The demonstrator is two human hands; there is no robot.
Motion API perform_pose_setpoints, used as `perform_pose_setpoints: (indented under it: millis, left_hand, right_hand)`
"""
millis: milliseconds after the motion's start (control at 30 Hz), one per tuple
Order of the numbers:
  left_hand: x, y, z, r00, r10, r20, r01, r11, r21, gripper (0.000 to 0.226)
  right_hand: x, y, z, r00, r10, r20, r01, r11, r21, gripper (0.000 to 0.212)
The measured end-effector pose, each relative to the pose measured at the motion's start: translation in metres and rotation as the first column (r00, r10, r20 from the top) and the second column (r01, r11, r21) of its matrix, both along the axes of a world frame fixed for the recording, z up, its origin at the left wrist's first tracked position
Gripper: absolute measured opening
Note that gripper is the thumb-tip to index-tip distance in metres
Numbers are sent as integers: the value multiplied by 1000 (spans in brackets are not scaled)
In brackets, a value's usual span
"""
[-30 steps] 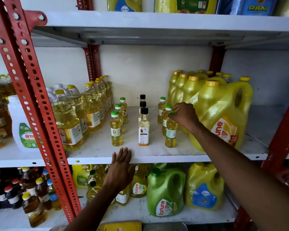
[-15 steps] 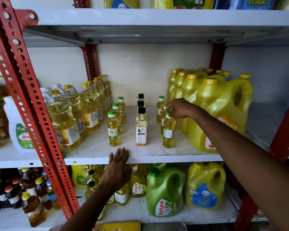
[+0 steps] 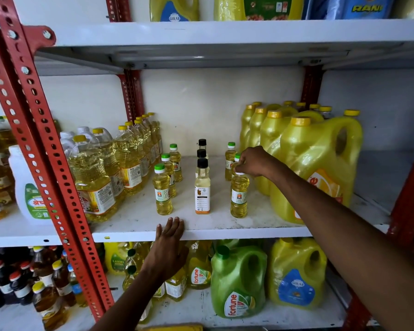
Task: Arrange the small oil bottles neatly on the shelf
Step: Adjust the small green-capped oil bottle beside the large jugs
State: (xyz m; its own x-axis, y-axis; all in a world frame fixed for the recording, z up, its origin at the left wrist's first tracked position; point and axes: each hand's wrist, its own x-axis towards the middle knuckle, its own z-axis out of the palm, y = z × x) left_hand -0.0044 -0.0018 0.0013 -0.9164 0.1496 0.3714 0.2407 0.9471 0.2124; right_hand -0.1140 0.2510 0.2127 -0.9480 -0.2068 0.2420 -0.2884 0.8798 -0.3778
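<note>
Three short rows of small oil bottles stand mid-shelf [image 3: 134, 223]. Right hand [image 3: 255, 162] pinches the cap of the front right bottle [image 3: 239, 194], fingers closed on it. Left hand [image 3: 169, 247] lies flat, fingers spread over the shelf's front edge, holding nothing.

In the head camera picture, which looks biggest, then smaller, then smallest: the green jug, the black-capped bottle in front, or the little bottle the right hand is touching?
1. Green jug, clearly biggest.
2. Black-capped bottle.
3. Little bottle under the right hand, slightly shorter, though these two look close.
</note>
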Motion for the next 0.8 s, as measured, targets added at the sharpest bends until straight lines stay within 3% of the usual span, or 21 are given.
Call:
perform_pose_setpoints:
  millis: [800]
  left_hand:
    - [-2,-1,-2,1000,16,1,-16,1000,-25,75]
  right_hand:
    - [15,14,-19,992,-16,-123,-11,977,-211,41]
